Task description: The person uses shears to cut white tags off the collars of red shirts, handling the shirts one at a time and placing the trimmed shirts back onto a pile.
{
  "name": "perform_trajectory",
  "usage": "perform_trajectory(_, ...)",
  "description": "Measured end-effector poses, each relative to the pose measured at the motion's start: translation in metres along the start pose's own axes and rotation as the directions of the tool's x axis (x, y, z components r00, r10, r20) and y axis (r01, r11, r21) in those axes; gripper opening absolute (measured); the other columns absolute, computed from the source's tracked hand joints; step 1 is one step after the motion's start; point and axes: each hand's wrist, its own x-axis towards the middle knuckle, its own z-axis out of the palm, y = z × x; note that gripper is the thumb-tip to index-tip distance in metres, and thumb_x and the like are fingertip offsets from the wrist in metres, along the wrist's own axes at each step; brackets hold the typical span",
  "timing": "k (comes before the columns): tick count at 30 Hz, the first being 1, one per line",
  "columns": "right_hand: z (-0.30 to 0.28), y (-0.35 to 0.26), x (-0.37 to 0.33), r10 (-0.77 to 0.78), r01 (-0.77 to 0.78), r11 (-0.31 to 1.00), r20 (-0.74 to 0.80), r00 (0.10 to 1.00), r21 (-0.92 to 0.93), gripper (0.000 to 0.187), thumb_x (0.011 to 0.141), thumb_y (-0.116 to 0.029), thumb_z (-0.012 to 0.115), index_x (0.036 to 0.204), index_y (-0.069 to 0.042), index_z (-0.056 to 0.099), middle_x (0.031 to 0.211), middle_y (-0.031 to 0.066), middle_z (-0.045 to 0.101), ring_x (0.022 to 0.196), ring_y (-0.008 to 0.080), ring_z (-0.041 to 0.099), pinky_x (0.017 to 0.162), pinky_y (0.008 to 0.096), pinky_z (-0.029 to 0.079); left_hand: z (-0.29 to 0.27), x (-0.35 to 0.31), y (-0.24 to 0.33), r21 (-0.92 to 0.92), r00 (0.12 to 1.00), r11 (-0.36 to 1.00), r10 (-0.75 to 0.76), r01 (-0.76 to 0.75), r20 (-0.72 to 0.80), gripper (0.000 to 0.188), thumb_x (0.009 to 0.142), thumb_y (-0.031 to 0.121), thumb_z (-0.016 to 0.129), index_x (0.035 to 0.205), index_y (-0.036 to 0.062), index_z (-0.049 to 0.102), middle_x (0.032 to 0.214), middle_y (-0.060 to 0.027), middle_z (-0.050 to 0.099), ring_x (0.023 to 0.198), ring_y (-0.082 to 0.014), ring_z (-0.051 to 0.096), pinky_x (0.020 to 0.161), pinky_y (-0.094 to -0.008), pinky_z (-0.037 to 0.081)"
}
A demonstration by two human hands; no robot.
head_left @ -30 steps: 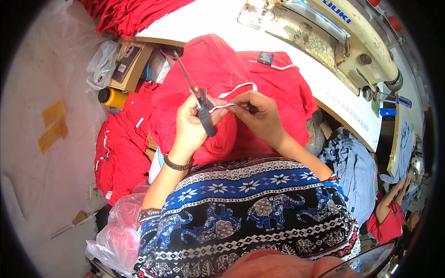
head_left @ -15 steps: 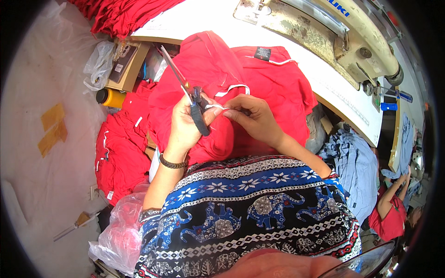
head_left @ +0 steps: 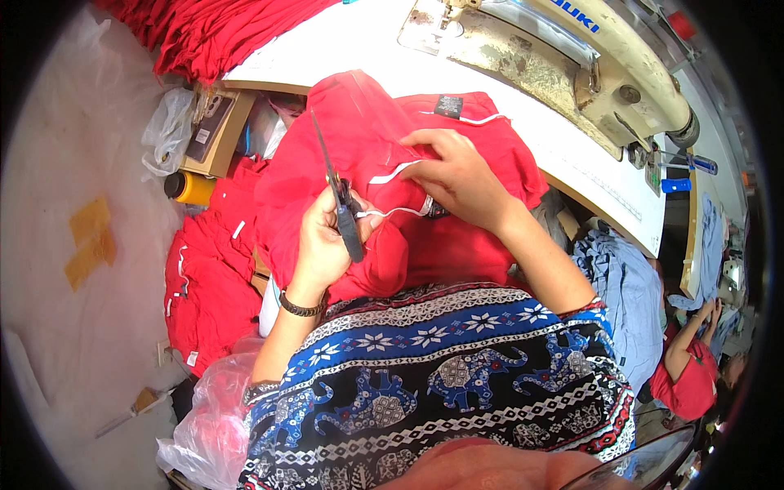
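Observation:
A red garment (head_left: 355, 110) lies bunched over my lap, up against the table edge. My left hand (head_left: 320, 245) is closed round the dark handles of a pair of scissors (head_left: 349, 229), whose blades point away from me. Its thumb and finger also pinch the end of a narrow white tape (head_left: 402, 211) that runs loosely to the right. Over the garment, my right hand (head_left: 467, 181) has its fingers bent onto the cloth beside a white-trimmed edge (head_left: 394, 172); its fingertips are partly hidden. A dark label (head_left: 448, 105) shows farther up the garment.
The sewing machine (head_left: 563, 73) stands on the white table (head_left: 359, 45) at the far right. A red fabric pile (head_left: 229, 37) lies far left, more red garments (head_left: 208, 286) at left, blue cloth (head_left: 625, 298) at right. A person in red (head_left: 690, 376) works farther right.
My right hand has moved from the tape beside my left hand up and right onto the cloth. The tape now stretches away from my left hand, which has lowered slightly with the scissors.

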Motion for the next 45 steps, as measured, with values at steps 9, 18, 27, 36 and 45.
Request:
perform_trajectory(9,0.014,0.038,0.010,0.222,-0.218,0.964,-0.012,0.975,0.152,0.013,0.082,-0.003,0.061,0.094,-0.001,0.066,0.104,0.0115,0.062,0.100,0.0278,0.060,0.084,0.0363,0.049,-0.004,0.000,0.002,-0.005,0.999,0.999,0.044,-0.044,0.013,0.023,0.077,-0.006,0.071,0.089,0.0029,0.054,0.081,-0.0037,0.061,0.079,-0.0123,0.063,0.071,-0.0252,0.052)
perform_trajectory(18,0.023,-0.007,0.019,0.496,-0.578,0.168,0.438,0.750,0.799,0.023,0.092,-0.016,0.060,0.100,0.004,0.066,0.072,-0.0002,0.060,0.064,0.0079,0.053,0.059,0.0230,0.045,0.006,0.016,0.013,0.099,0.982,0.980,0.180,-0.173,-0.064,0.022,0.078,-0.003,0.071,0.091,0.0028,0.055,0.085,-0.0024,0.062,0.079,-0.0096,0.061,0.071,-0.0237,0.049)
perform_trajectory(27,0.031,-0.026,0.015,0.516,-0.420,0.626,0.056,0.855,0.657,0.015,0.087,-0.010,0.062,0.095,0.003,0.065,0.075,0.0033,0.065,0.068,0.0067,0.058,0.061,0.0234,0.046,-0.016,0.015,0.006,-0.110,0.977,0.993,0.054,-0.032,0.206,0.023,0.077,-0.002,0.072,0.093,0.0032,0.056,0.081,-0.0018,0.062,0.074,-0.0076,0.058,0.068,-0.0227,0.048)
perform_trajectory(36,0.034,-0.039,0.013,0.538,-0.516,0.373,0.273,0.798,0.771,0.012,0.091,-0.007,0.060,0.098,0.001,0.065,0.081,-0.0034,0.062,0.071,0.0002,0.052,0.059,0.0170,0.041,-0.002,0.017,0.003,-0.033,0.983,0.988,0.145,-0.150,-0.116,0.021,0.079,-0.005,0.070,0.092,0.0029,0.055,0.081,-0.0005,0.060,0.073,-0.0058,0.057,0.065,-0.0195,0.046)
perform_trajectory(45,0.036,-0.047,0.010,0.542,-0.477,0.476,0.181,0.821,0.739,0.017,0.087,-0.004,0.061,0.102,0.003,0.064,0.080,0.0051,0.066,0.072,0.0072,0.061,0.062,0.0216,0.049,-0.001,0.014,-0.003,-0.036,0.977,0.987,0.148,-0.156,-0.155,0.022,0.078,-0.005,0.071,0.093,0.0025,0.055,0.083,-0.0018,0.062,0.075,-0.0071,0.058,0.067,-0.0204,0.047)
